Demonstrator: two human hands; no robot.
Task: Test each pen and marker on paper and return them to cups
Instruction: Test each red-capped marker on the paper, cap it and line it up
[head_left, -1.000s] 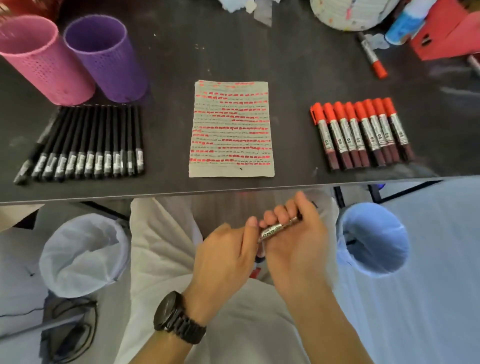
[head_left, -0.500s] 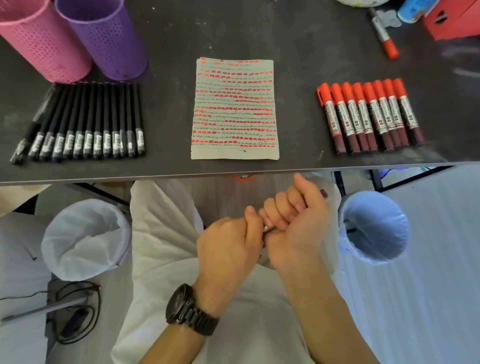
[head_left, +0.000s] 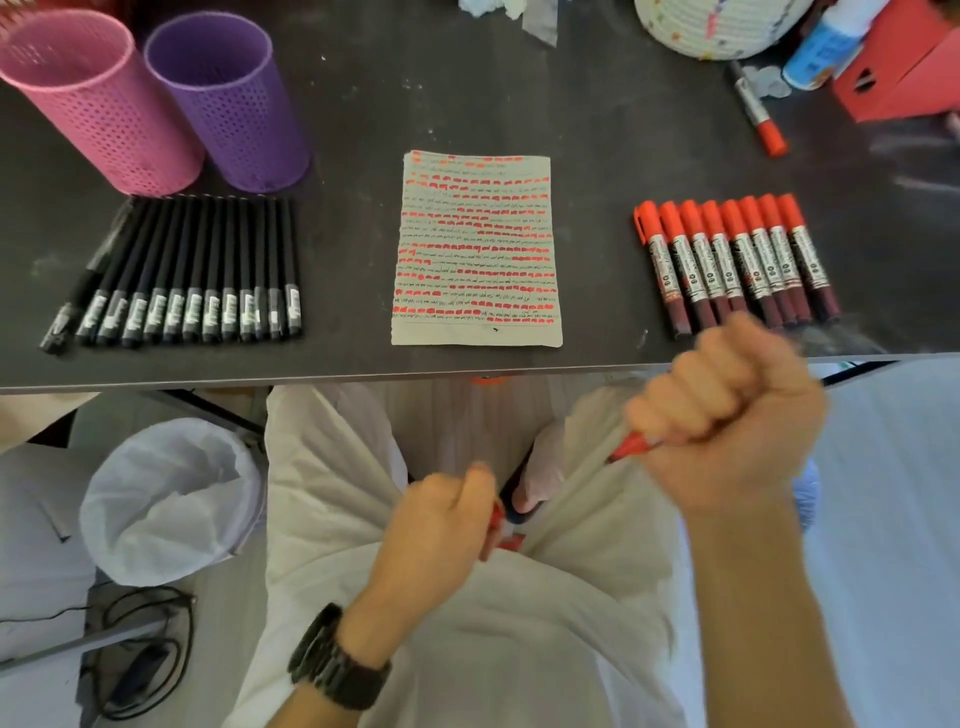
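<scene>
My right hand (head_left: 727, 415) is a closed fist around a red marker (head_left: 631, 447), whose red end pokes out toward the left, just below the table edge. My left hand (head_left: 441, 525) sits lower over my lap, closed on a small red piece (head_left: 497, 519) that looks like the marker's cap. On the dark table lies a sheet of paper (head_left: 475, 244) covered in red and black test strokes. A row of red markers (head_left: 732, 260) lies to its right, a row of black pens (head_left: 192, 275) to its left. A pink cup (head_left: 98, 104) and a purple cup (head_left: 228, 104) stand at the back left.
A single red-capped marker (head_left: 756, 111) lies at the back right near a white basket (head_left: 717, 26), a blue bottle (head_left: 821, 47) and a red box (head_left: 904, 73). Under the table, a white-lined bin (head_left: 166, 499) stands left of my lap; cables (head_left: 140, 654) lie on the floor.
My hands were pressed together on one marker over my lap. They have pulled apart: the right hand rose right toward the table edge with the marker, the left dropped with the red piece.
</scene>
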